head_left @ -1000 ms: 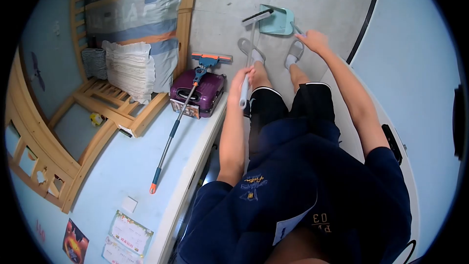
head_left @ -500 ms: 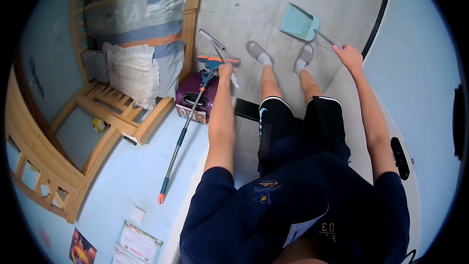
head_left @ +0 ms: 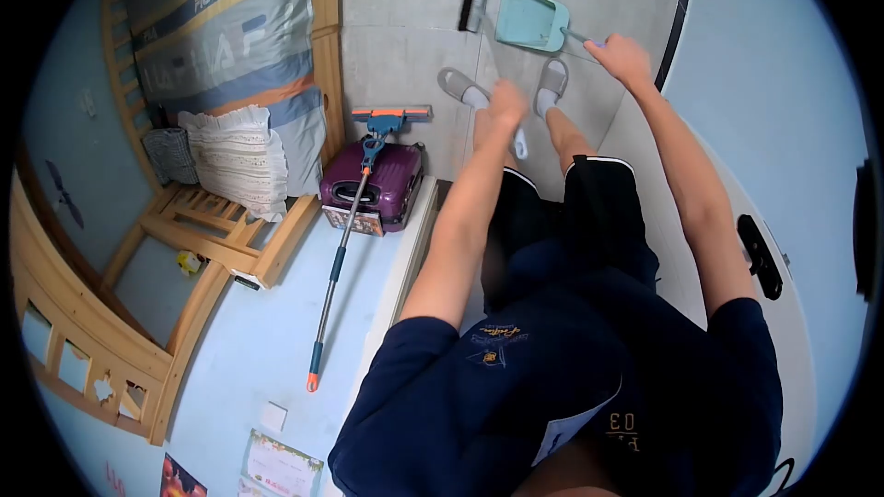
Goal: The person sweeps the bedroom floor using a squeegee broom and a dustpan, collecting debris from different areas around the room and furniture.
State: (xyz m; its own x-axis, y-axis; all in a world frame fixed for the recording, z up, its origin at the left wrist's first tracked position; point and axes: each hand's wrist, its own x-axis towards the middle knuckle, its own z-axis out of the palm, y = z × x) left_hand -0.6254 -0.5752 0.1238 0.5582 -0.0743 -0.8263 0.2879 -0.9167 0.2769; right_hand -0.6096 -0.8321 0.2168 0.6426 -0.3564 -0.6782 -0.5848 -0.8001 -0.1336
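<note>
My left hand [head_left: 508,103] is closed around the pale handle of a small broom, a little blurred. The broom's head [head_left: 473,2], with dark bristles, is near the floor, just left of a light green dustpan [head_left: 529,20]. A narrow gap separates the bristles from the pan's open edge. On the right, my right hand [head_left: 622,59] grips the end of the dustpan's handle. The pan lies on the grey tiles above my slippered feet, its open side facing left.
A mop [head_left: 340,253] with an orange and blue head leans by a purple suitcase [head_left: 394,170]. Left of it stands a wooden bed [head_left: 327,55] with a pillow [head_left: 241,158]. My slippers [head_left: 552,79] are on the grey floor [head_left: 396,55]. A door handle [head_left: 761,258] is at the right.
My left hand has swung the broom from beside the suitcase back to the right, near the dustpan. Against half a second ago, the dustpan and my right hand sit slightly farther left in view.
</note>
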